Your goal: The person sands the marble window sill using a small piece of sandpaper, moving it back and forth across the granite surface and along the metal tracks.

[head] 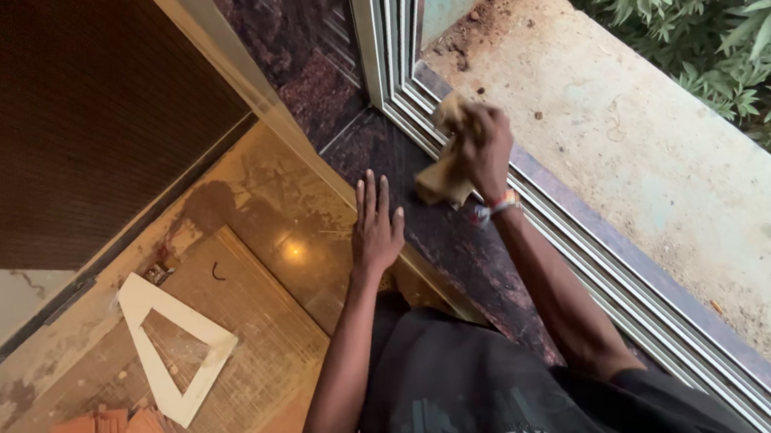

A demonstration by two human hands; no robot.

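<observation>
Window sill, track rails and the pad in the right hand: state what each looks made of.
Window sill: polished dark stone, likely granite, with reddish speckles.
Track rails: pale metal, probably aluminium, in straight ridges.
Pad in the right hand: tan, soft-looking, perhaps sponge or folded cloth.

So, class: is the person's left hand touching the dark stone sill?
Touching. The head view shows the left hand laid flat, palm down with fingers spread, on the dark stone sill, with no gap visible beneath it.

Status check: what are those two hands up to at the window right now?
Right hand gripping tan cloth against metal window track. Left hand flat on dark stone sill, open. Nothing blocking the track.
</observation>
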